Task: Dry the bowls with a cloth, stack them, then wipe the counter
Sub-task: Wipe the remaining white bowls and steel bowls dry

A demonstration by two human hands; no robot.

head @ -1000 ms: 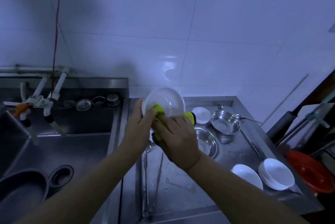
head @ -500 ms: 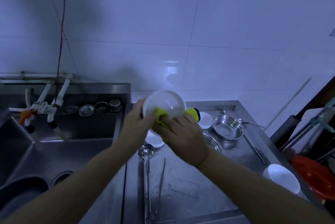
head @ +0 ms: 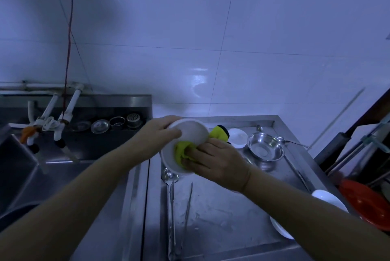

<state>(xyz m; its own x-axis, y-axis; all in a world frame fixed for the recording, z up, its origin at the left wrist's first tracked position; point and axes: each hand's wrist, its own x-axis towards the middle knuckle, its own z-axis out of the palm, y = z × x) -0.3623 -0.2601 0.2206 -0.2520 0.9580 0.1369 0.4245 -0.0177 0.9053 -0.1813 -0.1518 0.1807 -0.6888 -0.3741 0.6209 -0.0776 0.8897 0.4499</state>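
White ceramic bowl (head: 190, 134): held tilted above the stainless-steel counter (head: 221, 214), rim gripped at its upper left by the left hand (head: 160, 136), thumb over the edge. Yellow-green cloth (head: 183, 152): bunched inside the bowl, pressed there by the curled fingers of the right hand (head: 219, 161); a fold trails out past the far rim. On the counter: small white dish (head: 238, 137) at the back; steel bowl (head: 264, 149) just beside it, upright; ladle (head: 169, 178) and tongs (head: 188, 203) lying lengthwise near the left edge; two white bowls (head: 329, 199) at the right edge, partly hidden by the forearm. Sink (head: 25, 168) to the left, strainers on its back ledge.
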